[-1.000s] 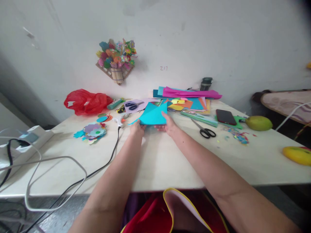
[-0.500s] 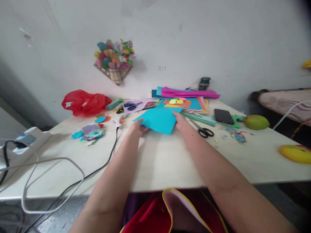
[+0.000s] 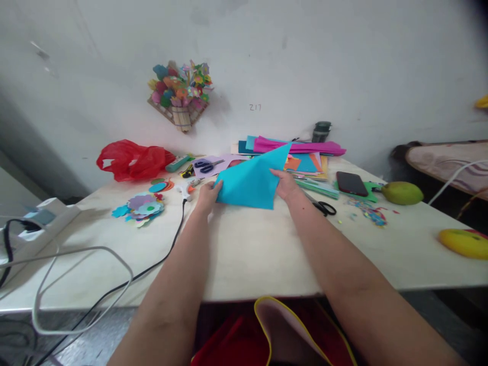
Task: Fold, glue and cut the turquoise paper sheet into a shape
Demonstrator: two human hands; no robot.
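Note:
A sheet of bright blue paper [image 3: 247, 182] is held up over the middle of the table, bent so that its top right corner points upward. My left hand [image 3: 209, 195] grips its left edge, thumb on the near face. On the right edge, my right hand [image 3: 285, 185] pinches the sheet between thumb and fingers. Black-handled scissors [image 3: 326, 208] lie just beside my right wrist. A white glue gun [image 3: 184, 190] with a black cord rests to the left of my left hand.
Paper flower shapes [image 3: 143, 208], a red plastic bag [image 3: 131, 160] and blue-handled scissors [image 3: 206, 165] are on the left. Coloured papers [image 3: 305, 162] are stacked behind. A phone [image 3: 351, 183], a green mango [image 3: 402, 193] and a yellow mango [image 3: 463, 243] lie right. A white cable [image 3: 82, 249] loops at front left.
The blue paper has been tilted more upright, its top right corner rising over the stacked papers. My left hand has shifted slightly left and now shows its thumb on the sheet.

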